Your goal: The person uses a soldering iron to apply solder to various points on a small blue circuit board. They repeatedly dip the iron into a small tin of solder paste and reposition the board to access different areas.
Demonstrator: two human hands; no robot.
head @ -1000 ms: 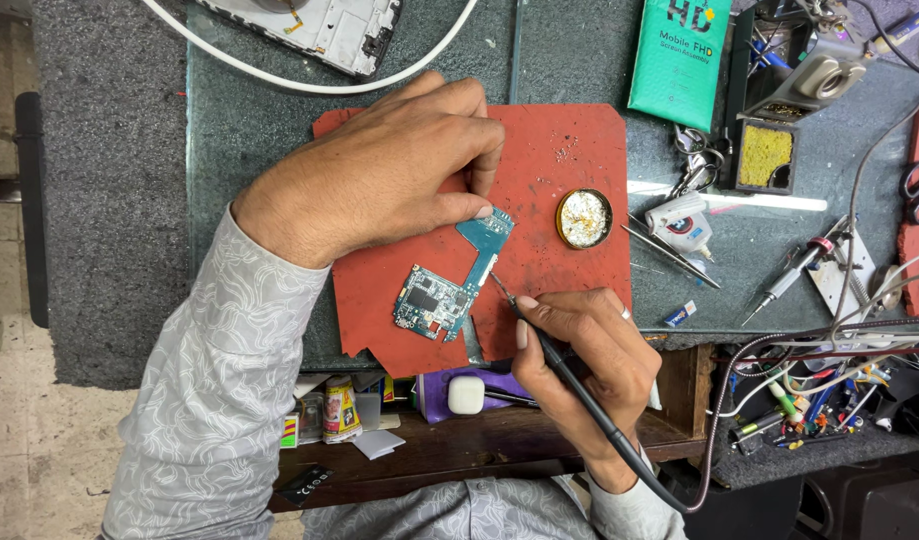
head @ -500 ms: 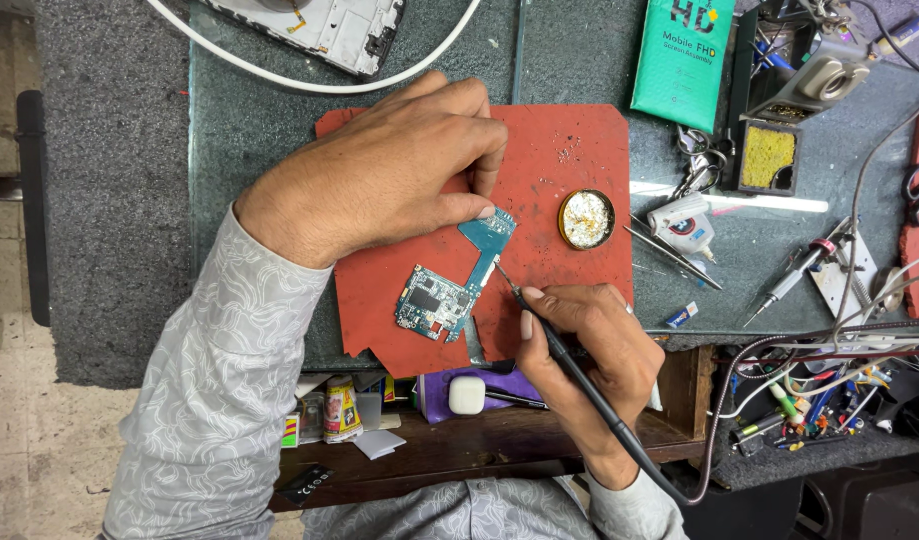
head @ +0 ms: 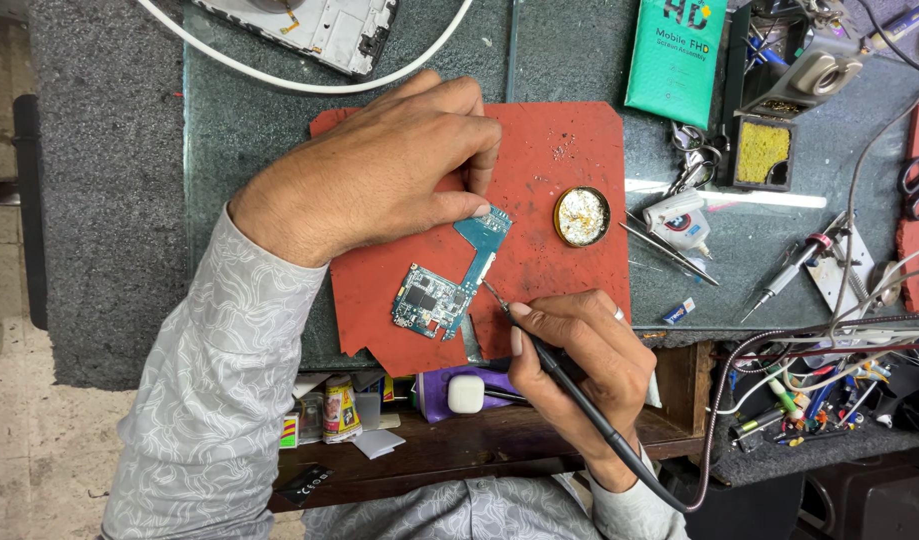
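Observation:
A small blue-green circuit board (head: 444,285) lies on a red work mat (head: 559,160). My left hand (head: 379,170) reaches in from the left, and its thumb and fingertips press the board's narrow upper end. Below the board, my right hand (head: 579,355) grips a black soldering iron (head: 564,385) like a pen. The iron's thin metal tip touches the board's right edge near its middle. A black cable runs from the iron down past my wrist.
A round tin of flux (head: 581,216) sits on the mat's right side. Farther right lie tweezers (head: 669,250), a yellow sponge in a holder (head: 761,152), a green box (head: 675,55) and tangled wires (head: 809,380). A white cable and an opened phone frame (head: 314,28) lie at the top.
Both hands have stayed almost still; the soldering iron tip remains at the board's right edge.

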